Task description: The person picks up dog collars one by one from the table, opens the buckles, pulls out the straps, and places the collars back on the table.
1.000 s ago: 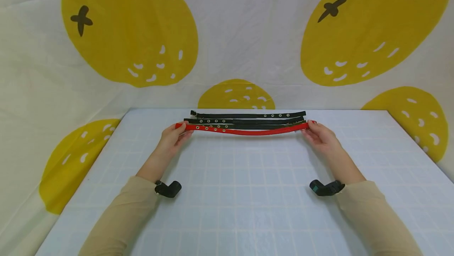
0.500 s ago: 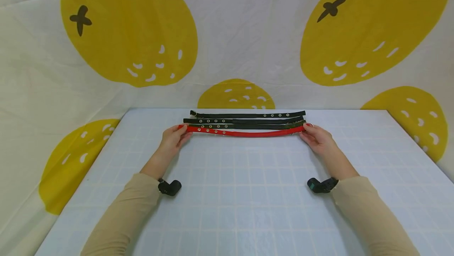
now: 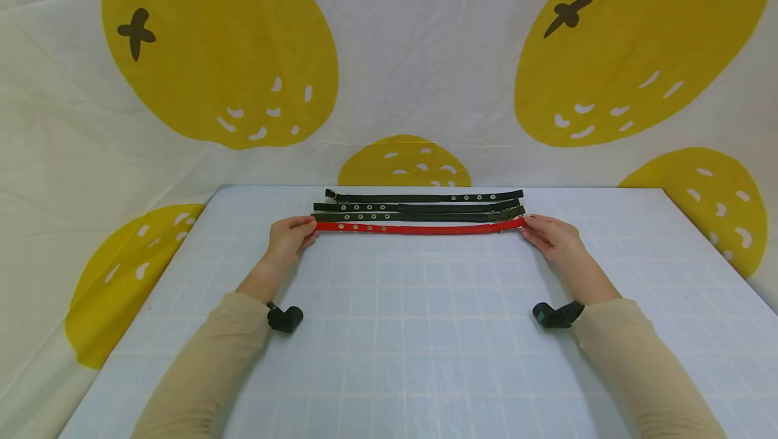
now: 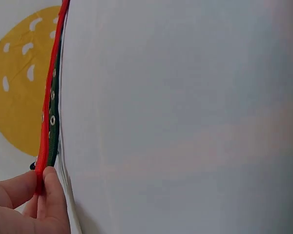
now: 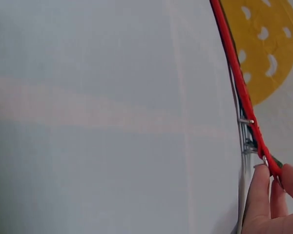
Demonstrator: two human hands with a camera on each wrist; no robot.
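Observation:
A red collar (image 3: pixel 419 229) with metal eyelets near its left end stretches almost straight between both hands, in front of a row of dark collars. My left hand (image 3: pixel 290 236) pinches its left tip between thumb and fingers, also seen in the left wrist view. At the other end my right hand (image 3: pixel 554 240) pinches the buckle end; the metal buckle (image 5: pixel 265 160) shows by the fingertips in the right wrist view. Just behind the red collar lies a dark green collar (image 3: pixel 425 217), then a black collar (image 3: pixel 437 208), and farthest back another black collar (image 3: pixel 401 199).
The table (image 3: pixel 413 331) has a pale blue checked cover. Behind its back edge hangs a white cloth (image 3: pixel 425 74) printed with large yellow fruit shapes. A small black camera (image 3: pixel 286 319) sits on the left wrist, and another (image 3: pixel 556 315) on the right.
The red collar has moved slightly toward me and hangs straighter, apart from the dark green collar in the head view. Both hands keep their pinch on its ends.

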